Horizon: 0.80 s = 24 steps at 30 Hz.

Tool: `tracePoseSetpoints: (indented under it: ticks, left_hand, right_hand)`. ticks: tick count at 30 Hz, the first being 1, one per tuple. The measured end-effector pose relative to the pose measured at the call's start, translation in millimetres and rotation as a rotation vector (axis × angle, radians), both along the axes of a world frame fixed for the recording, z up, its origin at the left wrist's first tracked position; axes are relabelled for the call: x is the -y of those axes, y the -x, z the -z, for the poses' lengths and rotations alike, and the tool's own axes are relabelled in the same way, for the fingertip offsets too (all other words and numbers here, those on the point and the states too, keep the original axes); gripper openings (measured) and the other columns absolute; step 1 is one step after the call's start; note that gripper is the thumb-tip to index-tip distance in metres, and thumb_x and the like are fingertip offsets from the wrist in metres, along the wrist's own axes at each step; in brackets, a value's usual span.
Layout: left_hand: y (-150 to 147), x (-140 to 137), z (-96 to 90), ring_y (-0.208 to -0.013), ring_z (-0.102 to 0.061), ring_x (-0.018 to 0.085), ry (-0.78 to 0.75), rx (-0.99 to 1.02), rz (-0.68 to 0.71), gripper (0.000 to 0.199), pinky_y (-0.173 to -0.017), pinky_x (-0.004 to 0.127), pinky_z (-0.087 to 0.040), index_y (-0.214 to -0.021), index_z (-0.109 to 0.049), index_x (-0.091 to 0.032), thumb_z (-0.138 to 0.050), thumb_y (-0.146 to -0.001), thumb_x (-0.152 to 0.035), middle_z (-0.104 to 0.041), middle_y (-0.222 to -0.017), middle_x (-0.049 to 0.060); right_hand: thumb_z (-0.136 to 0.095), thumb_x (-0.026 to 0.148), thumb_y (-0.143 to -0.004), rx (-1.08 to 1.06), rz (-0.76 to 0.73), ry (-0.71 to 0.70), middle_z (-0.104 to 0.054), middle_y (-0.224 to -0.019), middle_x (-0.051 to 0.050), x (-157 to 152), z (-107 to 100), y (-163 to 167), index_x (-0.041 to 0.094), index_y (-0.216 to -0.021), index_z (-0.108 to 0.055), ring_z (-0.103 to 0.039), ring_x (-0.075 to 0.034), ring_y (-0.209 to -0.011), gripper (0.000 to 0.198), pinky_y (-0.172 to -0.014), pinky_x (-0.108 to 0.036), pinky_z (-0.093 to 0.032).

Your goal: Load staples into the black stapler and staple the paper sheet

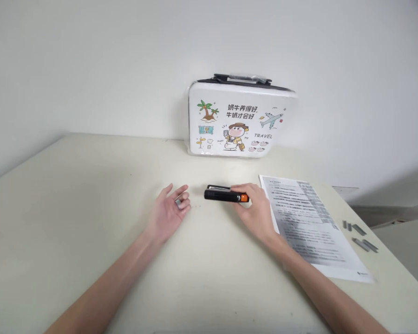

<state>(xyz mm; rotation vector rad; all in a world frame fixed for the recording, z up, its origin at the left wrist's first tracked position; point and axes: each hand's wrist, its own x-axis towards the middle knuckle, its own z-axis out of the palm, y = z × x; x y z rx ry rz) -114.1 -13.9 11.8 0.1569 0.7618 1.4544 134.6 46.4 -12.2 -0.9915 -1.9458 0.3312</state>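
Observation:
My right hand [256, 208] grips a black stapler [221, 195] by its orange-marked end, holding it sideways over the table. A narrow gap with a metal strip shows along the stapler's upper side. To the left, my left hand [169, 211] is turned palm up with its fingers partly curled. Among those fingers sits a small grey piece [178, 202] that looks like a short strip of staples; the fingers partly hide it. The left hand is apart from the stapler.
A printed sheet of paper [310, 232] lies beside my right forearm. Several grey staple strips [360, 243] are near the table's right edge. A white case with cartoon travel pictures [242, 118] stands against the wall, at the back of the pale table [73, 199].

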Motion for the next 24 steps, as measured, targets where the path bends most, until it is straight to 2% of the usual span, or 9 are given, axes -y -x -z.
tracePoseSetpoints:
  ticks: [3,6,15,24]
  left_hand:
    - [0.1,-0.5,1.4,-0.066,-0.058,0.017,0.006,0.065,-0.017,0.038,-0.060,0.028,-0.055,-0.105,-0.070,-0.004,-0.046,-0.107,-0.034,-0.062,-0.081,0.010]
    - [0.1,-1.9,3.1,-0.069,-0.061,0.019,0.016,0.090,-0.020,0.039,-0.062,0.029,-0.056,-0.106,-0.070,-0.004,-0.045,-0.107,-0.035,-0.064,-0.081,0.011]
    - [3.1,-1.8,4.7,-0.063,-0.058,0.017,0.021,0.135,-0.029,0.041,-0.059,0.027,-0.054,-0.100,-0.070,-0.005,-0.046,-0.107,-0.038,-0.062,-0.077,0.010]
    - [3.0,-1.9,5.2,-0.061,-0.057,0.016,0.025,0.128,-0.019,0.040,-0.058,0.027,-0.052,-0.098,-0.071,-0.006,-0.048,-0.106,-0.038,-0.062,-0.076,0.009]
  right_hand:
    - [-0.078,0.033,-0.084,-0.065,0.021,0.253,-0.078,-0.098,-0.004,-17.9,-0.5,11.6,0.025,-0.100,-0.071,-0.069,-0.027,-0.089,0.020,-0.086,-0.042,-0.050]
    - [-0.081,0.042,-0.078,-0.135,0.000,0.391,-0.077,-0.092,-0.003,-39.4,-0.2,29.1,0.024,-0.097,-0.071,-0.067,-0.026,-0.085,0.028,-0.082,-0.038,-0.050]
    - [-0.088,0.049,-0.065,-0.258,-0.205,0.562,-0.075,-0.094,-0.001,-94.0,15.7,91.0,0.024,-0.096,-0.071,-0.065,-0.023,-0.090,0.044,-0.085,-0.036,-0.050]
    - [-0.086,0.051,-0.065,-0.196,-0.206,0.534,-0.076,-0.098,-0.002,-122.4,27.4,118.7,0.023,-0.098,-0.072,-0.068,-0.024,-0.093,0.045,-0.091,-0.040,-0.053]
